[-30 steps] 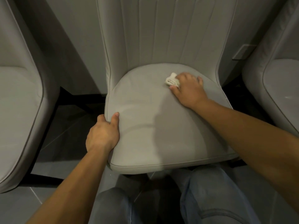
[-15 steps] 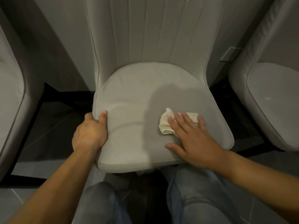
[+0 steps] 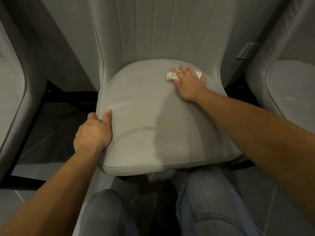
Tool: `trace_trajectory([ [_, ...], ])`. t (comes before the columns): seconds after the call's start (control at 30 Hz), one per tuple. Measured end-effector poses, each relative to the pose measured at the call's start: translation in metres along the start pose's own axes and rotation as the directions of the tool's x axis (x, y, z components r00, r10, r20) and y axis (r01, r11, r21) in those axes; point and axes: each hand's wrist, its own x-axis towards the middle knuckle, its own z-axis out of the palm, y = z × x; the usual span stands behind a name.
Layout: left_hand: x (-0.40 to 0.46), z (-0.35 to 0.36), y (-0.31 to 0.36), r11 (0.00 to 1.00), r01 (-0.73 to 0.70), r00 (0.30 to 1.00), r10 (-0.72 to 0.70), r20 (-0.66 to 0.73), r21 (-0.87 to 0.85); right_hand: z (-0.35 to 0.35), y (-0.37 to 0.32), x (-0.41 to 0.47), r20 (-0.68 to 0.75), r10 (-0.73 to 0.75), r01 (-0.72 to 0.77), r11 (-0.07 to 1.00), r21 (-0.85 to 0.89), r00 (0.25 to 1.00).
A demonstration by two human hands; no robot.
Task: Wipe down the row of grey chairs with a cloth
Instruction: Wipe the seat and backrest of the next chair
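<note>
Grey chair (image 3: 146, 116), cloth (image 3: 171, 76) half hidden under right hand (image 3: 190, 82)

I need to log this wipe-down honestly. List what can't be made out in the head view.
- Most of the cloth: covered by the right hand, only its ends show.
- The left hand fingers: curled under the middle chair's seat edge, only the thumb shows on top.
- The left chair and right chair: cut off by the frame edges.
- Chair legs: hidden below the seats, in shadow.
- Whether the seat is clean: too dim.
</note>
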Motion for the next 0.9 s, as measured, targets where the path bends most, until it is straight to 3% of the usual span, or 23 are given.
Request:
trace_trajectory([
  [0.1, 0.002, 0.002, -0.002, 1.000, 0.000, 1.000, 0.000, -0.014, 0.016, -0.008, 0.016, 0.018, -0.006, 0.050, -0.050, 0.999, 0.013, 0.999],
  [0.2, 0.002, 0.003, -0.005, 1.000, -0.007, 1.000, 0.008, -0.009, 0.029, -0.006, 0.025, 0.006, -0.026, -0.004, 0.004, 1.000, 0.029, 1.000],
  [0.3, 0.002, 0.001, -0.005, 0.999, -0.014, 1.000, 0.014, -0.010, 0.033, -0.001, 0.035, -0.034, -0.059, -0.100, 0.104, 0.993, 0.061, 0.993],
  [0.53, 0.001, -0.002, -0.004, 0.999, -0.011, 1.000, 0.011, 0.003, 0.031, -0.004, 0.044, -0.169, 0.045, -0.205, 0.200, 0.975, 0.096, 0.978],
  [0.73, 0.002, 0.000, -0.007, 0.999, -0.014, 1.000, 0.014, -0.004, 0.029, 0.006, 0.005, -0.221, 0.084, -0.115, 0.107, 0.990, 0.092, 0.990],
  [0.9, 0.003, 0.000, -0.007, 0.999, -0.009, 1.000, 0.009, -0.013, 0.042, 0.015, -0.076, -0.212, 0.077, -0.337, 0.337, 0.942, 0.012, 0.939],
])
